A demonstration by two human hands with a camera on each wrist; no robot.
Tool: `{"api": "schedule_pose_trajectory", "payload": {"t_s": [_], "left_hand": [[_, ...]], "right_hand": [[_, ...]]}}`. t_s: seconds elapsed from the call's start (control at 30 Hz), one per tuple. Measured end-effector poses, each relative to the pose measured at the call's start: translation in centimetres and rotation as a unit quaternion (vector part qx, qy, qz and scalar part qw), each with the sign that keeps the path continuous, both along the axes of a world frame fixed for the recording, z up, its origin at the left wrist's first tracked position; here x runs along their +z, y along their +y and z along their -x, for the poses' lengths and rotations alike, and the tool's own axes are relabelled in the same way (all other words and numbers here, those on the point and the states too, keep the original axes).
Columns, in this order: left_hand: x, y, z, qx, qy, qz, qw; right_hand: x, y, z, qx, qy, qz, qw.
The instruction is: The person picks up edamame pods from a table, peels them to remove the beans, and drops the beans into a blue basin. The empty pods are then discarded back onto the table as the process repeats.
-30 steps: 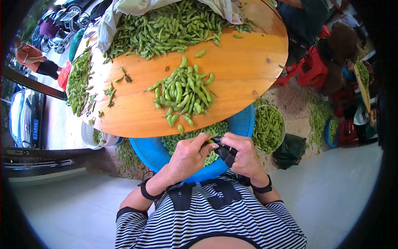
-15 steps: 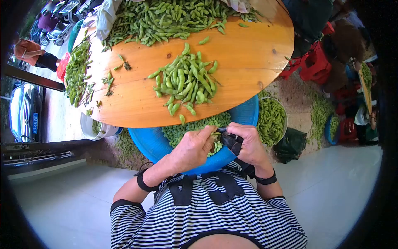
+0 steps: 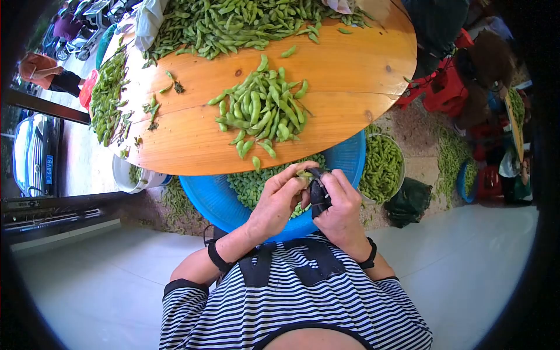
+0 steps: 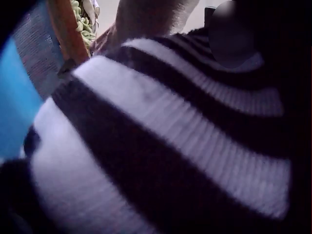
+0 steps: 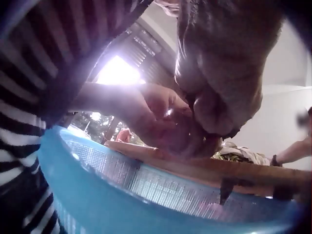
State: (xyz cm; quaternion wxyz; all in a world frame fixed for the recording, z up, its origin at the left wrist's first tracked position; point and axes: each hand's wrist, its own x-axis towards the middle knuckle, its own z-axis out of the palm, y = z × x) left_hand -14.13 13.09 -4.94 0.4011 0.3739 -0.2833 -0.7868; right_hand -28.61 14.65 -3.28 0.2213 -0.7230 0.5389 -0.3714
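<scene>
In the head view, the left hand (image 3: 274, 204) pinches a green pod (image 3: 303, 174) between thumb and fingers above a blue basket (image 3: 201, 201). The right hand (image 3: 344, 213) meets it from the other side, fingers curled, a black covering (image 3: 319, 195) at its thumb side touching the pod; the exact grip is partly hidden. Green beans (image 3: 245, 189) lie in the basket below. A small heap of pods (image 3: 262, 111) is on the wooden table (image 3: 192, 140). Both the right hand (image 5: 224, 73) and left hand (image 5: 151, 109) show above the basket in the right wrist view.
A large pod pile (image 3: 227, 29) covers the table's far side, with more pods (image 3: 108, 99) at its left edge. A white bucket (image 3: 123, 178) stands left, a pod-filled tub (image 3: 382, 166) right, beside a dark bag (image 3: 408, 203). Striped shirt (image 4: 146, 107) fills the left wrist view.
Both hands have shifted slightly and turned, fingertips now pointing more away from the body. The pod between them shows more plainly. The table sits a little higher in the head view.
</scene>
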Motion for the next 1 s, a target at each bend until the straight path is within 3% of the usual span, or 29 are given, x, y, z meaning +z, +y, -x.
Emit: {"api": "schedule_pose_trajectory", "payload": {"t_s": [0.07,0.2,0.27,0.3,0.33,0.4,0.43,0.47,0.53,0.67,0.77,0.8,0.87,0.9,0.97,1.0], "left_hand": [[0.6,0.0,0.5,0.045,0.042,-0.078,0.995],[-0.7,0.2,-0.6,0.008,0.098,-0.043,0.994],[-0.1,0.5,-1.2,-0.081,-0.063,0.069,0.992],[0.0,0.5,-1.8,-0.126,-0.203,0.198,0.951],[0.4,0.7,-2.6,-0.124,-0.205,0.198,0.951],[1.7,1.1,-4.2,-0.062,-0.355,0.4,0.843],[2.4,0.8,-4.6,0.017,-0.422,0.428,0.799],[2.6,0.4,-5.3,0.019,-0.423,0.428,0.799],[2.8,-0.3,-6.5,0.108,-0.576,0.365,0.723],[1.3,-1.0,-6.0,0.128,-0.622,0.376,0.674],[1.0,-1.1,-5.3,0.157,-0.613,0.409,0.658],[1.1,-1.0,-5.2,0.158,-0.612,0.41,0.657],[1.2,-0.6,-5.0,0.154,-0.491,0.352,0.782],[1.4,-0.3,-4.7,0.154,-0.49,0.352,0.782],[2.0,0.1,-4.1,0.111,-0.24,0.172,0.949],[1.8,0.1,-3.7,0.11,-0.24,0.173,0.949]], "right_hand": [[-0.1,0.0,0.0,-0.004,-0.008,0.001,1.0],[0.5,-0.4,0.8,-0.007,-0.023,0.019,1.0],[0.4,-0.7,3.0,-0.052,0.002,0.031,0.998],[1.3,-0.7,4.1,-0.102,0.023,0.025,0.994],[2.2,-0.8,5.3,-0.148,0.03,0.0,0.989],[1.3,-1.0,9.8,-0.216,0.13,0.006,0.968],[1.1,-0.7,11.7,-0.253,0.141,-0.039,0.956],[1.5,-0.5,12.6,-0.29,0.185,-0.079,0.936],[0.2,-0.1,14.7,-0.304,0.233,-0.072,0.921],[1.4,-0.7,11.2,-0.248,0.169,-0.059,0.952],[1.8,-1.3,7.3,-0.129,0.071,-0.076,0.986],[1.8,-1.4,6.0,-0.083,0.016,-0.075,0.994],[0.7,-1.7,3.9,0.03,-0.049,-0.058,0.997],[1.1,-1.8,3.0,0.072,-0.056,-0.099,0.991],[1.2,-1.9,1.3,0.117,-0.132,-0.134,0.975],[1.4,-1.9,0.8,0.129,-0.158,-0.147,0.968]]}}
